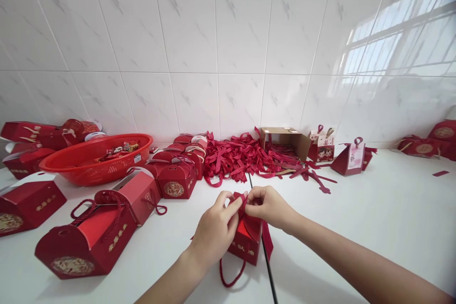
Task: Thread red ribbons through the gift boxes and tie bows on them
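Tabletop [399, 204]: white, split by a dark seam [270, 273]
Tiled wall [238, 19]: along its far edge, showing a window reflection [377, 33]
Red box [249, 236]: beside the seam, well off that edge
Left hand [215, 225], right hand [268, 205]: fingertips clamped on its ribbon [267, 241]

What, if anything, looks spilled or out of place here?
The ribbon pile looks spilled: a loose tangle beside a cardboard box that appears tipped on its side. One red scrap lies apart at far right.

The left hand [216, 228] is hiding part of a red box [251, 237]; the left edge is cutting off a maroon box [33, 202]; items [119, 153] in the basket [89, 174] are looking too small to identify
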### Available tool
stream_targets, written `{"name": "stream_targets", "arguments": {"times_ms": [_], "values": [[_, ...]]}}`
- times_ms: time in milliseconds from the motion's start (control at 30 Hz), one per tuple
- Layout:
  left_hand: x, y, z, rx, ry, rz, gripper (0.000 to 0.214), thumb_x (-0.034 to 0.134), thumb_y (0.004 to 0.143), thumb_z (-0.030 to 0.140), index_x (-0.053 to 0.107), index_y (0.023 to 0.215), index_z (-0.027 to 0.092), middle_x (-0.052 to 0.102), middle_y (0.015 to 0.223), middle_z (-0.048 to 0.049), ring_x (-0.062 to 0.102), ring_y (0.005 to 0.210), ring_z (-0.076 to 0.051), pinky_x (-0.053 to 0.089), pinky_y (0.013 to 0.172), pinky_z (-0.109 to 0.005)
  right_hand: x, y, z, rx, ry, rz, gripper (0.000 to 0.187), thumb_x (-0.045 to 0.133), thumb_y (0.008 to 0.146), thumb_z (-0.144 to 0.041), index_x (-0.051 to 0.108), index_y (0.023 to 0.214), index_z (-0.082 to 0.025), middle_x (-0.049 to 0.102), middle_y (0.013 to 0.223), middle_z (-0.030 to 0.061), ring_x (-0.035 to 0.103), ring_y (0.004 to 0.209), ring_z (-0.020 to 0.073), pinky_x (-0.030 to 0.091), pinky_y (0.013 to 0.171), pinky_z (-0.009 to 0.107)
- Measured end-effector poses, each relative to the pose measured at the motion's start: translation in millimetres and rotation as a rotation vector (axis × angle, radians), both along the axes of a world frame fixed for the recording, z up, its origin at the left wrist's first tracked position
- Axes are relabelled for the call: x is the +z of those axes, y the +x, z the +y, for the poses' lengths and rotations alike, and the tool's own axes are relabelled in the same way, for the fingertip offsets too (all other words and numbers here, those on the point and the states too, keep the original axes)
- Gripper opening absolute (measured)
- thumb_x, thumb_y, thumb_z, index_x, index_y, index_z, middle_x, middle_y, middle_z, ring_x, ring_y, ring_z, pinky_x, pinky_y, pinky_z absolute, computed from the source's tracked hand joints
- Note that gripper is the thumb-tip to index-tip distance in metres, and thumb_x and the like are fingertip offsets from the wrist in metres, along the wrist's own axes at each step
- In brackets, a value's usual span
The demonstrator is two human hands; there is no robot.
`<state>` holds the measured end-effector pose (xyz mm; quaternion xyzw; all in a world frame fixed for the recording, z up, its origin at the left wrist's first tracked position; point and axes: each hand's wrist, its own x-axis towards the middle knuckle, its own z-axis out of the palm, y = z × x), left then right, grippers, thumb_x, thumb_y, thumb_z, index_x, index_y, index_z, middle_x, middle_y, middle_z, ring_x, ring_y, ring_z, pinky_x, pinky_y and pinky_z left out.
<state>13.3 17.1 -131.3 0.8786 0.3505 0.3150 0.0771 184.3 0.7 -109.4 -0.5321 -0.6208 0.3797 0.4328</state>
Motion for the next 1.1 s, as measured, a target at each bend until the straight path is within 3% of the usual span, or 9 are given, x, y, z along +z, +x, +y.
{"name": "stream_targets", "arguments": {"times_ms": [167,300,500,667,867,1000,1100], "values": [[4.3,-3.5,-0.9,-0.046,0.09,0.085,0.037,0.034,0.092,0.017,0.057,0.12,0.027,0.058,0.109,-0.0071,0.063,0.078,-0.016,0.05,0.064,-0.026,-0.3,12.8,10.3,0.229,0.036,-0.03,0.006,0.057,0.062,-0.011,0.054,0.06,-0.016,0.048,0.062,-0.0049,0.04,0.055,0.0072,0.032,0.05,0.021],[13.1,-7.5,6.8,-0.2,0.091,0.088,0.034,0.037,0.091,0.017,0.065,0.109,0.026,0.057,0.104,-0.0068,0.06,0.073,-0.013,0.048,0.062,-0.024,-1.5,20.3,15.6,0.366,0.103,-0.069,0.012,0.059,0.06,-0.009,0.05,0.058,-0.017,0.044,0.067,-0.0054,0.038,0.056,0.0066,0.032,0.052,0.021],[12.7,-9.6,24.5,-0.337,-0.018,-0.077,0.03,0.044,0.089,0.018,0.074,0.088,0.023,0.055,0.096,-0.0069,0.054,0.064,-0.01,0.045,0.06,-0.025,0.2,22.2,20.5,0.476,0.16,-0.164,0.013,0.06,0.06,-0.008,0.052,0.06,-0.018,0.046,0.07,-0.0044,0.04,0.059,0.0077,0.036,0.055,0.021],[9.2,-7.8,25.0,-0.269,-0.068,-0.158,0.023,0.051,0.083,0.019,0.074,0.081,0.023,0.054,0.088,-0.0053,0.051,0.062,-0.01,0.043,0.056,-0.023,1.2,16.9,16.5,0.413,0.158,-0.176,0.009,0.06,0.064,-0.009,0.057,0.065,-0.018,0.05,0.075,-0.0023,0.046,0.061,0.0087,0.041,0.058,0.022],[28.2,-18.9,15.4,-0.143,-0.047,-0.031,0.018,0.051,0.075,0.014,0.068,0.072,0.02,0.058,0.087,-0.004,0.054,0.065,-0.012,0.043,0.061,-0.025,7.8,24.3,4.8,0.301,0.188,-0.345,0.012,0.061,0.064,-0.008,0.057,0.059,-0.018,0.057,0.089,0.0021,0.054,0.072,0.0131,0.046,0.069,0.027],[40.7,-30.0,14.9,-0.032,-0.168,0.103,0.011,0.053,0.069,0.014,0.061,0.068,0.021,0.059,0.083,-0.0007,0.054,0.066,-0.014,0.043,0.063,-0.027,16.7,34.6,-7.6,0.267,0.161,-0.508,0.011,0.062,0.066,-0.012,0.055,0.06,-0.018,0.057,0.099,0.0044,0.056,0.084,0.0174,0.047,0.073,0.031],[41.2,-27.1,16.9,-0.119,-0.336,0.015,0.009,0.05,0.072,0.015,0.056,0.071,0.021,0.06,0.09,-0.0013,0.057,0.085,-0.018,0.045,0.078,-0.029,16.8,31.5,-15.3,0.213,0.26,-0.64,0.01,0.06,0.068,-0.012,0.054,0.063,-0.019,0.057,0.103,0.0065,0.054,0.096,0.0225,0.044,0.084,0.039]]}}
